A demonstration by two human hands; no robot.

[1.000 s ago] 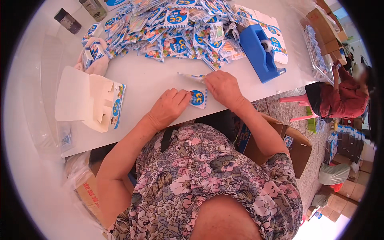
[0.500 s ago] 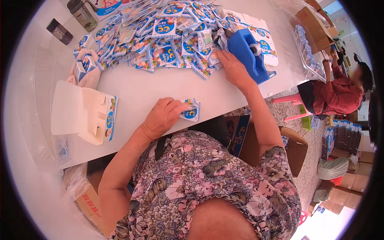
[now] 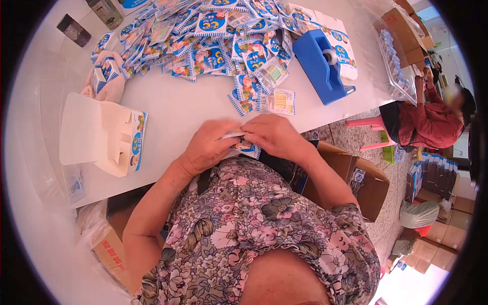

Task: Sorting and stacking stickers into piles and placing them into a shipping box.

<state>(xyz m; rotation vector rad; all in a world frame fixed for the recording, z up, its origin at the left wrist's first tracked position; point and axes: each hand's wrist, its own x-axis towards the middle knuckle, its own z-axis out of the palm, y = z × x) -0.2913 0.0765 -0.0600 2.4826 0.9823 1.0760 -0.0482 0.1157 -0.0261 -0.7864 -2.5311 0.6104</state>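
"Right hand (image 3: 274, 136) is coming off the pile of packets (image 3: 203, 56) in the head view, our only view, and now it's meeting the left hand (image 3: 208, 145)!"

"And packets are shifting too: several loose packets (image 3: 248, 87) are lying at the pile's front edge, closer to the person, with a clear packet of yellowish sticks (image 3: 278, 101) among them."

"What are the hands holding?"

"Fingers are bunching in, narrow, both hands pinching a blue-and-white packet (image 3: 246, 146) by the counter's (image 3: 168, 107) near edge. A pale strip is showing between them; I can't tell whether that's a second packet."

"So one-handed reaching is turning into two-handed handling."

"Exactly, while the open carton (image 3: 137, 145) is standing off left, untouched, and the blue tape dispenser (image 3: 317, 66) is sitting right of the pile."
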